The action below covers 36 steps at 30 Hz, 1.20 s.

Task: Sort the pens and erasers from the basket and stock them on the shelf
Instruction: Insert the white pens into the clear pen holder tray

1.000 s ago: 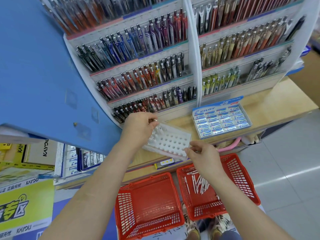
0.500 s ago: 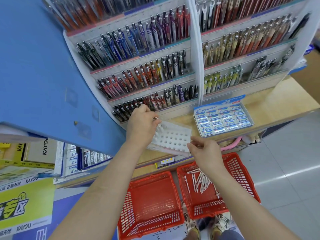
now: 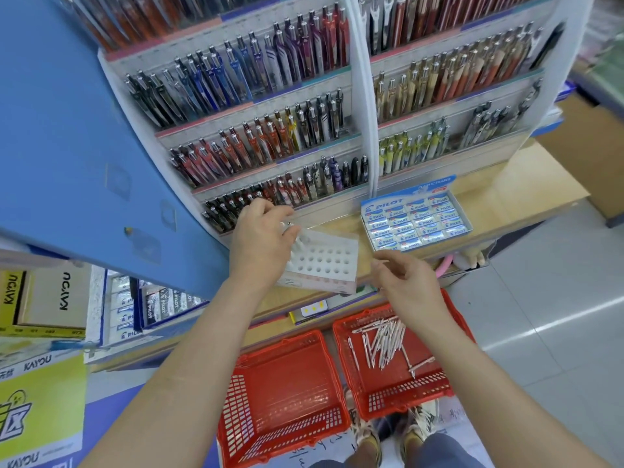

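A white holder tray (image 3: 331, 261) full of round holes rests tilted on the wooden shelf edge (image 3: 506, 187). My left hand (image 3: 260, 241) pinches a white pen (image 3: 297, 239) with a silver end at the tray's far left corner, where a few white pens stand in holes. My right hand (image 3: 412, 285) hovers just right of the tray, fingers loosely curled, with nothing plainly in it. Below it, a red basket (image 3: 405, 396) holds several loose white pens (image 3: 381, 342). A blue Pilot eraser box (image 3: 415, 219) sits full on the shelf.
A second red basket (image 3: 280, 393) on the floor to the left holds nothing. Tiered racks of pens (image 3: 270, 136) rise behind the tray. A blue panel (image 3: 67, 130) juts out at left, over boxed stock (image 3: 141, 309). My shoes (image 3: 368, 434) are by the baskets.
My right hand has let go of the tray's near right corner and drifted right. My left hand stays at the tray's far left corner, working a pen in.
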Each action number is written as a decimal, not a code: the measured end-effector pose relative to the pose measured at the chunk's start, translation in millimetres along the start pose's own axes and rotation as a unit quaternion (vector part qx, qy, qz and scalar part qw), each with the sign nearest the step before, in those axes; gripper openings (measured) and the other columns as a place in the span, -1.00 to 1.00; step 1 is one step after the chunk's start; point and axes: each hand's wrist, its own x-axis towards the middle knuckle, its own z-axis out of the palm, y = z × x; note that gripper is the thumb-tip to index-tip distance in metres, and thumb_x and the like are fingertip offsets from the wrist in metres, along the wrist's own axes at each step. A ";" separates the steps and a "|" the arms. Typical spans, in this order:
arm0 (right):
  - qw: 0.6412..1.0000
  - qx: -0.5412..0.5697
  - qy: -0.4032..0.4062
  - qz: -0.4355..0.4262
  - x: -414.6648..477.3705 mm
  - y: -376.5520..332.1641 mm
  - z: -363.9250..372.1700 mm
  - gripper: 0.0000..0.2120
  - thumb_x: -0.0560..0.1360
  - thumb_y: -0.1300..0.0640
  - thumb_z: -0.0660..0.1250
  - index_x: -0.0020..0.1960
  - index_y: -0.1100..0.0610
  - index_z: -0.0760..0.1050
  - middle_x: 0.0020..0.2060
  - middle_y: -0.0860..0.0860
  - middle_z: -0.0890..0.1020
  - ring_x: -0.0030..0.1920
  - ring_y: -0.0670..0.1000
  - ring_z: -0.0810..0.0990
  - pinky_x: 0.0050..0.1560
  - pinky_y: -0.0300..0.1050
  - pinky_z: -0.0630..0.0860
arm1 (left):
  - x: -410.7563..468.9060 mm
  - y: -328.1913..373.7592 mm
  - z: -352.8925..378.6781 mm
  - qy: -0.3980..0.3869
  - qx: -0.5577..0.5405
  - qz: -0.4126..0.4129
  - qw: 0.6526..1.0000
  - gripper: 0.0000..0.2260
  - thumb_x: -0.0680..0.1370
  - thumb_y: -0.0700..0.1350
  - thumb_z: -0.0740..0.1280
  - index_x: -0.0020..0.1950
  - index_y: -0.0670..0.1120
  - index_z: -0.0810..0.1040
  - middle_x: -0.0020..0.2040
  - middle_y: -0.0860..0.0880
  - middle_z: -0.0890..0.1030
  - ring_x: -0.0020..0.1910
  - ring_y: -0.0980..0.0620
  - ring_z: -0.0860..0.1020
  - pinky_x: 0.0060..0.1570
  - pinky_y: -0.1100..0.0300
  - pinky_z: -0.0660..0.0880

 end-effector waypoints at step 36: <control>0.957 -0.187 -0.040 0.216 106.7 653.1 63.6 -0.80 0.45 0.22 0.31 0.02 0.25 0.61 -0.04 0.22 0.67 0.05 0.21 0.61 0.10 0.04 0.49 | -275.0 -67.9 665.5 -0.377 -0.034 -0.142 0.915 -0.81 0.51 -0.15 0.31 0.10 -0.05 0.61 0.00 -0.05 0.68 0.02 -0.04 0.61 -0.07 0.23 0.41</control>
